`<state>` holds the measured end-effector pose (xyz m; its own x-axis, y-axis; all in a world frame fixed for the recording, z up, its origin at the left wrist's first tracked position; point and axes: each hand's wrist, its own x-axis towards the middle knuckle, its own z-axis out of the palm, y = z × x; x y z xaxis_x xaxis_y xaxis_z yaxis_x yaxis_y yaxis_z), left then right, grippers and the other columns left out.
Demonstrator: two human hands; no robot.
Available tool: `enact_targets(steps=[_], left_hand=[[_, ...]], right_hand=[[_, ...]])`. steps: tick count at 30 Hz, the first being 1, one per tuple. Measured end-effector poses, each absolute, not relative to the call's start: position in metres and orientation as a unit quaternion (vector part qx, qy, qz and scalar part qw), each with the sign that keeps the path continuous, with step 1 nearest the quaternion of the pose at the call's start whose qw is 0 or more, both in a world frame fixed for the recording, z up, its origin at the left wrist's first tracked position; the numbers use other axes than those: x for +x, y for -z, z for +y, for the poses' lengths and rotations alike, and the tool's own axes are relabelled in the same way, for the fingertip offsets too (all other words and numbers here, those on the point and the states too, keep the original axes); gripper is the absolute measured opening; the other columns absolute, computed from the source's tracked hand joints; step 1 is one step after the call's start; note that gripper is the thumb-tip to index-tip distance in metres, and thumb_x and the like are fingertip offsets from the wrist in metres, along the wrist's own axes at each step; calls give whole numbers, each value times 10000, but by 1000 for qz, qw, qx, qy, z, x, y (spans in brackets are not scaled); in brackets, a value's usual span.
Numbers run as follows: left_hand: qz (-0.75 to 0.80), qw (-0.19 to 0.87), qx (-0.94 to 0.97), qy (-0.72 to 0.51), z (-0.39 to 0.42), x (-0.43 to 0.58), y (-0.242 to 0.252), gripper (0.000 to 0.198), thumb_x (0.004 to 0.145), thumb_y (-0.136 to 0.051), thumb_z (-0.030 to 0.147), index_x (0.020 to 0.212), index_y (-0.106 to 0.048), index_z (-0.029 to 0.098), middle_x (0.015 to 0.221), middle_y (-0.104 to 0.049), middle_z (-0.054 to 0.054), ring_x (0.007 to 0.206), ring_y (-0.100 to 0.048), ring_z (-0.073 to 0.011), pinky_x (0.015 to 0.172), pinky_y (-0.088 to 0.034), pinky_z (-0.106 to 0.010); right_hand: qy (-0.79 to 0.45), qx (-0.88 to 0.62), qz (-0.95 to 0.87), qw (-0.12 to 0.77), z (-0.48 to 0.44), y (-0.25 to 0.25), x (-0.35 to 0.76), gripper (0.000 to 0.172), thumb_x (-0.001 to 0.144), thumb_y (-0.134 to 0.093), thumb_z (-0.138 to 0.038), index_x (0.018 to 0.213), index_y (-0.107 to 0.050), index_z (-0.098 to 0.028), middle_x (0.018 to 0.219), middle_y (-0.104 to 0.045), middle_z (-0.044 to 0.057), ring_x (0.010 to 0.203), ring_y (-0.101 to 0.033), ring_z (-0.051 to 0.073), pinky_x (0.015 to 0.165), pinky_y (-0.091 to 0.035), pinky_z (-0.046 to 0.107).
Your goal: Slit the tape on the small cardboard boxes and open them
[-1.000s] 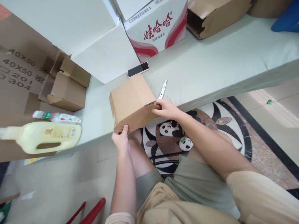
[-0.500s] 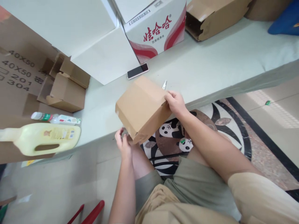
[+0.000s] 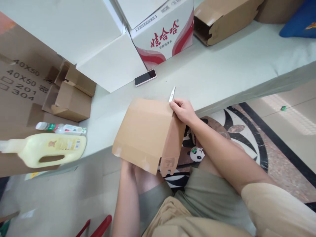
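Note:
A brown cardboard box (image 3: 142,131) is held tilted over the table's front edge and my lap. At its far right corner, my right hand (image 3: 183,110) pinches the cardboard between thumb and fingers. My left hand (image 3: 127,165) reaches under the near flap, and the box hides its fingers. The near side flap hangs loose, with a notched tab (image 3: 168,166) at the lower right. Just beyond my right fingertips lies a slim white pointed tool (image 3: 172,93), whose exact kind I cannot make out.
A phone (image 3: 145,77) lies by white cartons (image 3: 113,62). Behind it stands a red-and-white carton (image 3: 164,42), with an open cardboard box (image 3: 227,24) to its right. Folded boxes (image 3: 72,98), a small bottle (image 3: 61,128) and a yellow jug (image 3: 54,149) are at left.
The box has turned and tipped towards me, its near flap now swung out and lower. My left hand has gone from beside its near corner to under the flap; my right hand keeps its grip.

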<state>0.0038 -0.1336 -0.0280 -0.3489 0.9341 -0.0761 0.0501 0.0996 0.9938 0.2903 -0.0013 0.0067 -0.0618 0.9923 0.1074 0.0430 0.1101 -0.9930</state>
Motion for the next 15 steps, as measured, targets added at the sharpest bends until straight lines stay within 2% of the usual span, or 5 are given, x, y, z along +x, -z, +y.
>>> enact_targets(steps=[3,6,9,12,15], left_hand=[[612,436,327,-572,-136,0,21,424,794,-696,666,999,-749,298,983,-801,-19,879,-760,-261,698,-668,-403],[591,431,285,-619,-136,-11,22,442,756,-731,652,1032,-745,307,1106,-793,-28,1084,-732,-264,842,-659,-370],[562,444,272,-642,-134,-21,24,402,811,-696,607,1082,-726,312,1277,-743,-31,1311,-628,-262,968,-621,-372],[548,451,251,-658,-131,-25,24,368,819,-707,576,1089,-720,325,1387,-687,0,1412,-547,-219,970,-606,-300],[545,451,223,-671,-131,-26,28,361,775,-758,566,1048,-731,331,1338,-715,21,1392,-561,-183,892,-613,-225]], right_hand=[[-414,-515,-580,475,-1,-7,292,291,844,-521,-429,645,-478,-221,631,-525,-7,635,-490,143,653,-368,307],[-334,-545,-611,467,0,-5,294,139,831,-539,-327,870,-614,-216,922,-704,65,890,-633,220,823,-463,368],[-317,-564,-600,470,4,-1,294,323,822,-573,-306,1122,-612,-194,1257,-673,142,1163,-619,275,994,-471,441],[-448,-578,-528,431,7,2,294,406,852,-618,-419,1185,-590,-187,1294,-667,160,1083,-673,260,945,-522,434],[-637,-496,-475,349,6,2,291,385,900,-584,-539,1052,-649,-191,1153,-732,150,878,-715,226,767,-568,384]])
